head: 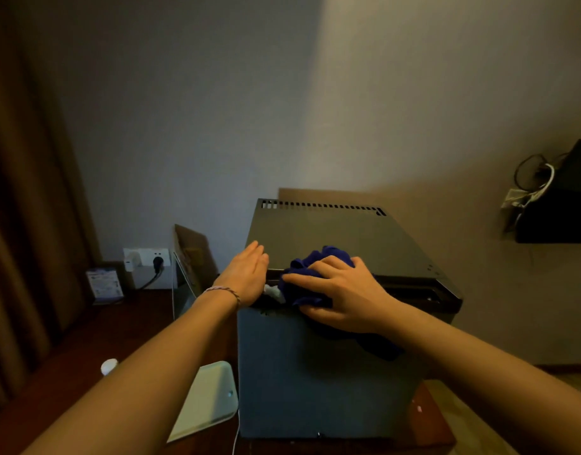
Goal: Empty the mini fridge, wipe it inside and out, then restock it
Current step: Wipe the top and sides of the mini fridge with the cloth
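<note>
Wiping mini fridge front top edge: right hand gripping blue cloth at door seam, edge running left-right; left hand flat, bracing left corner.

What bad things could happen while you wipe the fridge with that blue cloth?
The right hand presses the blue cloth right at the gap along the fridge's front top edge, so cloth or fingers might get pinched there. The left hand leans on the top corner; a hard push could perhaps shift the fridge toward the pale tray beside it.
</note>
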Action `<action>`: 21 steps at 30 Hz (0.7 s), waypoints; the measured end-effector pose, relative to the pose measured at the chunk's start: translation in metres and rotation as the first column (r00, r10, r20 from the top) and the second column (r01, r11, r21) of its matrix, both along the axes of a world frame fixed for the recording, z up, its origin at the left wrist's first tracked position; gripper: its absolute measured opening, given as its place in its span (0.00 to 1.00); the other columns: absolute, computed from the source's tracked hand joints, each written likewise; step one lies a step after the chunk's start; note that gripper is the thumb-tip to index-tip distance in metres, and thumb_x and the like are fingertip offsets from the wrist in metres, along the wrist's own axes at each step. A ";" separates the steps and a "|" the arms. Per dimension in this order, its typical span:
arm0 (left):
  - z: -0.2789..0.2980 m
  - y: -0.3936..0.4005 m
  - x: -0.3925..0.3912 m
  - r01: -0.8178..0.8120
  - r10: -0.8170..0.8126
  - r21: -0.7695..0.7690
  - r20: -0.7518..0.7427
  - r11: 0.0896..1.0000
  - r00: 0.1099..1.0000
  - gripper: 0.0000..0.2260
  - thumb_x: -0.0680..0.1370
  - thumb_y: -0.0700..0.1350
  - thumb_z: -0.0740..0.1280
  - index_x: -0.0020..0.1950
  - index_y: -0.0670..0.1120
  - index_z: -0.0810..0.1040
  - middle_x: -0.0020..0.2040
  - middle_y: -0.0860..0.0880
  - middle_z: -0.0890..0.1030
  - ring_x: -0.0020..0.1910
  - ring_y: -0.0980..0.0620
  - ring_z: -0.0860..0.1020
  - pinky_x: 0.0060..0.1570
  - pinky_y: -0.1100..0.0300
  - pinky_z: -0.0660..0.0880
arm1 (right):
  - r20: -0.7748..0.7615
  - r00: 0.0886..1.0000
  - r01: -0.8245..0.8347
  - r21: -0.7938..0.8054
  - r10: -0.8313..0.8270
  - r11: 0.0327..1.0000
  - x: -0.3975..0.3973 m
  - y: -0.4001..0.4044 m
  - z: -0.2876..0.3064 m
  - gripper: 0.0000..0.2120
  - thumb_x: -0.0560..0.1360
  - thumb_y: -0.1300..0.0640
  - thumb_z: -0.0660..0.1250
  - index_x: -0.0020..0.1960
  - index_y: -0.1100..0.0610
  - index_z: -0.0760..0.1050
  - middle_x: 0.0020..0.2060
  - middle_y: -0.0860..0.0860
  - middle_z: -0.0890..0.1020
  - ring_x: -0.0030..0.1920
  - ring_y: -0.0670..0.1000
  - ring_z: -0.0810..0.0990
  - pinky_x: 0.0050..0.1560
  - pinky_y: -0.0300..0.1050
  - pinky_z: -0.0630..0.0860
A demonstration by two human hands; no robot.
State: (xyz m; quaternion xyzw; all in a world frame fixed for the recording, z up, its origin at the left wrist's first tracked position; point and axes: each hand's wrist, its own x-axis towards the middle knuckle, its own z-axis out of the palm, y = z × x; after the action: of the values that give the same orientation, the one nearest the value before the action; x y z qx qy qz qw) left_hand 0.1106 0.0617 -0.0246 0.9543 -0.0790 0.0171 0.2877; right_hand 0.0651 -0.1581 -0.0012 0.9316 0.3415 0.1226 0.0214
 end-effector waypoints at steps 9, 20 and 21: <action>-0.009 0.003 0.009 0.001 -0.002 -0.066 -0.022 0.998 1.000 0.23 0.86 0.48 0.45 0.81 0.43 0.52 0.81 0.48 0.49 0.80 0.54 0.49 0.75 0.62 0.45 | -0.010 0.997 -0.080 -0.130 0.079 0.988 0.022 0.028 0.004 0.24 0.77 0.35 0.58 0.73 0.35 0.64 0.66 0.43 0.72 0.65 0.51 0.67 0.58 0.59 0.68; -0.012 0.008 0.009 0.024 -0.024 0.007 0.006 1.000 1.000 0.23 0.86 0.50 0.45 0.81 0.44 0.51 0.81 0.49 0.49 0.80 0.54 0.49 0.76 0.60 0.45 | -0.049 0.999 -0.006 -0.180 -0.003 0.984 0.011 -0.006 0.016 0.22 0.77 0.36 0.61 0.69 0.37 0.68 0.65 0.45 0.68 0.65 0.50 0.64 0.60 0.58 0.68; -0.012 0.008 0.009 0.025 -0.025 0.009 0.009 1.000 1.000 0.24 0.86 0.50 0.45 0.81 0.44 0.51 0.81 0.49 0.49 0.80 0.54 0.49 0.76 0.60 0.45 | -0.062 0.998 0.009 -0.168 -0.020 0.986 0.010 -0.014 0.016 0.22 0.77 0.36 0.61 0.70 0.37 0.68 0.64 0.45 0.68 0.65 0.50 0.64 0.60 0.57 0.68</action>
State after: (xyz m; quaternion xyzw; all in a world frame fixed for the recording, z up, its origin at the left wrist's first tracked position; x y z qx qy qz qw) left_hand 0.1192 0.0699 -0.0364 0.9543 -0.0924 0.0174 0.2835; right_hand 0.0747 -0.1719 0.0150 0.9324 0.3443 0.0638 0.0897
